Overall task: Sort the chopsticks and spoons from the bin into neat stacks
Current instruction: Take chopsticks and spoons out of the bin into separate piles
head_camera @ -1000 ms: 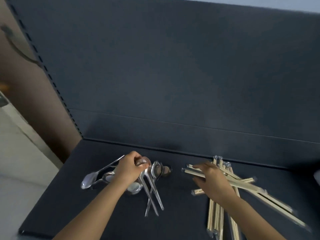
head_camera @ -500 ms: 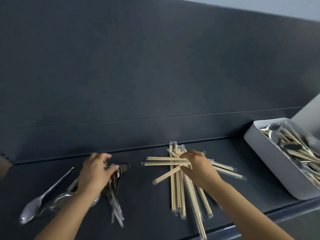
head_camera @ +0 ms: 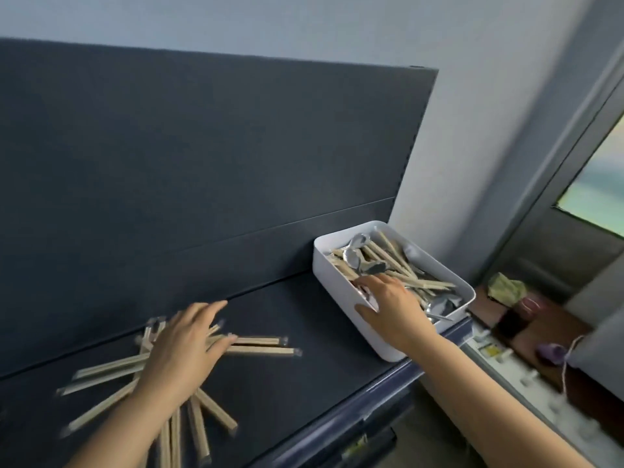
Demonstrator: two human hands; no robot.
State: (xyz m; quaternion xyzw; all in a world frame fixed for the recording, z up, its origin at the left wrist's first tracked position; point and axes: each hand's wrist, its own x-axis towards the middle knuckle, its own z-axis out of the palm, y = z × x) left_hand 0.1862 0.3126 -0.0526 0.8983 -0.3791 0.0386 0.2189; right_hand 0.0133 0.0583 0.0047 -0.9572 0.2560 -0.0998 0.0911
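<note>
A pale wall stands behind a dark blue-grey back panel (head_camera: 202, 146), and a dark shelf (head_camera: 304, 332) of the same colour runs below it; a window (head_camera: 594, 184) shows at the far right.

On the left of the shelf lies a loose pile of wrapped chopsticks (head_camera: 256, 340); about ten show, though blur and the arm make the count unsure; they fan out like spokes, two with their long axes pointing right, three or so pointing left, and about four pointing toward the near edge. One left hand (head_camera: 184, 352) hovers or rests flat over the middle of the fan, its grip loose, fingers straight and spread toward the far right, holding nothing.

Well to the right, against the back panel at the shelf's right end, sits one white bin (head_camera: 334, 292); in it lie more wrapped chopsticks, mostly running far-left to near-right, too tangled to count, and at least four metal spoons (head_camera: 352, 256) with their bowls showing. One right hand (head_camera: 393, 305) reaches into the bin; its index finger stretches over the contents and its thumb lies across the near-left wall; the other fingers are hidden, so I cannot tell whether this grip holds anything.

Beyond the shelf, lower right, are a crumpled green thing (head_camera: 506, 287) and a purple spool (head_camera: 550, 354) with string.
</note>
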